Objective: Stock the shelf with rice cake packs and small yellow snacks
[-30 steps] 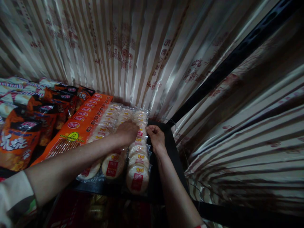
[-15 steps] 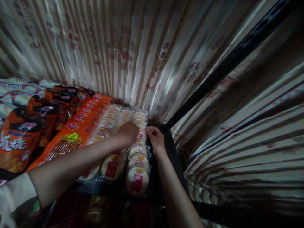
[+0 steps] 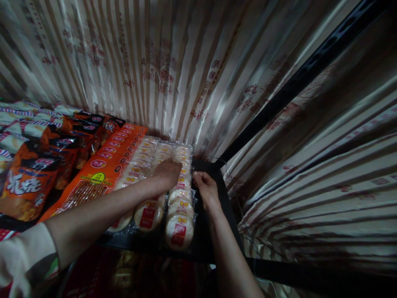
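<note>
Low in the middle of the frame, the person is leaning both arms onto a dark shelf (image 3: pixel 214 174) hemmed in by a striped, shiny curtain (image 3: pixel 173 70) that is filling the whole upper half. The left hand (image 3: pixel 167 173) is lying palm down on a clear pack of round rice crackers (image 3: pixel 173 198), fingers curled over the rows, seemingly pressing the pack flat so it is not sliding about. The right hand (image 3: pixel 207 188) is sitting just beside the pack's right edge, close to the shelf's black rim, with its fingers (image 3: pixel 198 177) pinched together near the plastic; whether they are actually gripping the wrapper edge I cannot tell, the light being so dim. The pack itself is lying lengthwise, running from the near edge of the shelf back towards the curtain, tight against an orange snack pack (image 3: pixel 105 165) on its left, probably so the goods are lining up in neat rows. Further to the left of the frame, darker orange bags (image 3: pixel 31 182) are standing overlapped, one leaning on the next. A black frame bar (image 3: pixel 297 78) is slanting up to the upper right corner
</note>
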`<action>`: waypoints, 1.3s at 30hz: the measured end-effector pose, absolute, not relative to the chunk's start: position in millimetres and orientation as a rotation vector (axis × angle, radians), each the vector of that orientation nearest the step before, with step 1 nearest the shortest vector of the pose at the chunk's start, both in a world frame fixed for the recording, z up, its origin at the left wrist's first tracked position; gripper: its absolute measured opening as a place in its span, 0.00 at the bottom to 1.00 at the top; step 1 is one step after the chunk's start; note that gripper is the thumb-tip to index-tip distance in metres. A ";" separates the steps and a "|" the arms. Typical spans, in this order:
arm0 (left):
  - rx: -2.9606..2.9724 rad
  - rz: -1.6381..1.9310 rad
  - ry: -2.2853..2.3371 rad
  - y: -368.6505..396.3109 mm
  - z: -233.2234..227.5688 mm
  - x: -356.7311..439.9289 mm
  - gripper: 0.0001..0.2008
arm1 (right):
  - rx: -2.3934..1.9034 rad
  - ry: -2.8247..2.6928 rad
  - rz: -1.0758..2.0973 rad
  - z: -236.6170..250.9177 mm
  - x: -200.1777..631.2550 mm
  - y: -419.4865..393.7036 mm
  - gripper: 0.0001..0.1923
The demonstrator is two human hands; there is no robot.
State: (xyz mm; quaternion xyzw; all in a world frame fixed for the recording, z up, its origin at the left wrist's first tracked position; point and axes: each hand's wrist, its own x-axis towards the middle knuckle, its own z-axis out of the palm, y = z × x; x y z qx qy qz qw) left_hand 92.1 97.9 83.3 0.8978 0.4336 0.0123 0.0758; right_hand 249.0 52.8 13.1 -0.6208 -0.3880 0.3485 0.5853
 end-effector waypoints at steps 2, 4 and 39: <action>2.710 0.046 1.281 97.5 82.6 92.3 0.14 | -1.461 -0.920 0.844 15.8 249.5 47.7 0.21; 2.714 0.051 1.269 97.8 81.8 93.2 0.14 | -1.461 -0.937 0.860 16.9 249.9 44.6 0.21; 2.630 0.266 1.310 106.9 64.4 86.9 0.15 | -1.369 -0.931 0.881 8.1 240.2 47.6 0.12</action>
